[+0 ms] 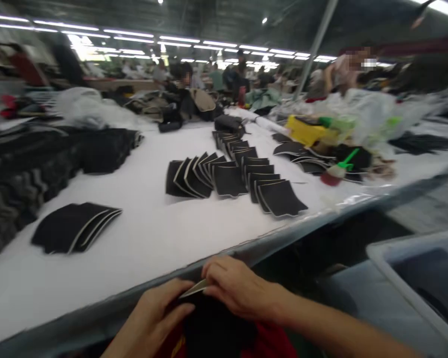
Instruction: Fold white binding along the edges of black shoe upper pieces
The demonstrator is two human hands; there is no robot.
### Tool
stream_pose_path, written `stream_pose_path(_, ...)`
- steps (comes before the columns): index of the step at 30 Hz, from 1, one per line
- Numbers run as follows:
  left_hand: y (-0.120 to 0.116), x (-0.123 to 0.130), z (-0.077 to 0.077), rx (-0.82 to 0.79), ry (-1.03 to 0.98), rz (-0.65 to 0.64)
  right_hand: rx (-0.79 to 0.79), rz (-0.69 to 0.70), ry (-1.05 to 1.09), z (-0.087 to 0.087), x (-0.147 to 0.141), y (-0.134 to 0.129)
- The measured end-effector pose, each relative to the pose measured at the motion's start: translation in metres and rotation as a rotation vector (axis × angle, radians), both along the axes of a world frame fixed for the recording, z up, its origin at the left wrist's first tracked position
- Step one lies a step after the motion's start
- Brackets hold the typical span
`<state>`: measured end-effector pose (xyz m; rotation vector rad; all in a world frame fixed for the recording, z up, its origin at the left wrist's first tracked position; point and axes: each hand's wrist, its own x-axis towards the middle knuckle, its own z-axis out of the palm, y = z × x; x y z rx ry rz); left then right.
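Black fabric piece (216,323) with a pale edge hangs below the near table edge, in front of red clothing (272,340). The left hand (157,308) pinches its upper edge between thumb and fingers; beside it, the right hand (239,288) grips the same edge with curled fingers. Yellow marks (178,345) on the red clothing, partly hidden by the left hand and the fabric, are too blurred to read.

Beyond the hands, the white-covered table (145,268) bears overlapping black panels (229,179) in fanned rows, with a smaller stack (74,226) to the left and long dark piles (26,174) at the far left. Clear plastic bags (373,109), a yellow bag (309,130) and a green-handled brush (345,166) crowd the right side, partly covering dark pieces there.
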<state>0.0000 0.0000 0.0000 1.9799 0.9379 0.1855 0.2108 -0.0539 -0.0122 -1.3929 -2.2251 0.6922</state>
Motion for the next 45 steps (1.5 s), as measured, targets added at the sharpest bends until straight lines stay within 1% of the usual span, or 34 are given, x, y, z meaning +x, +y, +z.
stream_pose_path(3, 0.001, -0.003, -0.008, -0.061, -0.010, 0.019, -0.072, 0.031, 0.074, -0.001, 0.001, 0.004)
stream_pose_path(7, 0.000, 0.000, -0.007, -0.079, -0.041, 0.037, -0.096, 0.051, 0.075, 0.001, 0.000, 0.005)
stream_pose_path(10, -0.001, 0.000, -0.006, -0.101, -0.063, 0.037, -0.101, 0.044, 0.049, -0.002, -0.001, 0.006)
stream_pose_path(13, 0.001, 0.000, -0.007, -0.143, -0.069, 0.053, -0.094, 0.044, 0.014, -0.006, -0.001, 0.008)
stream_pose_path(16, 0.002, 0.001, -0.006, -0.163, -0.064, 0.064, -0.075, 0.054, -0.035, -0.006, -0.002, 0.009)
stream_pose_path(21, 0.001, 0.002, -0.004, -0.149, -0.099, 0.020, -0.077, 0.049, -0.066, -0.004, -0.003, 0.008)
stream_pose_path(25, 0.001, 0.002, -0.002, -0.164, -0.117, -0.008, -0.035, 0.052, -0.023, -0.009, -0.003, 0.007)
stream_pose_path(27, 0.001, 0.003, -0.002, -0.147, -0.097, -0.029, -0.009, 0.038, 0.004, -0.013, -0.004, 0.006)
stream_pose_path(29, 0.000, 0.006, -0.004, -0.089, -0.056, -0.046, 0.015, 0.012, 0.022, -0.017, -0.005, 0.005)
stream_pose_path(31, 0.000, 0.011, -0.008, -0.017, -0.029, -0.058, 0.046, 0.000, 0.024, -0.020, -0.007, 0.004)
stream_pose_path(33, -0.002, 0.015, -0.013, 0.014, -0.040, -0.058, 0.075, 0.007, 0.021, -0.020, -0.007, 0.003)
stream_pose_path(35, -0.003, 0.018, -0.016, -0.004, -0.069, -0.059, 0.079, 0.011, 0.036, -0.019, -0.004, 0.003)
stream_pose_path(40, -0.002, 0.016, -0.015, -0.078, -0.094, -0.042, -0.036, 0.038, 0.087, -0.013, 0.014, 0.002)
stream_pose_path(45, 0.000, 0.014, -0.015, -0.113, -0.092, -0.077, -0.023, 0.106, 0.093, -0.018, 0.026, 0.004)
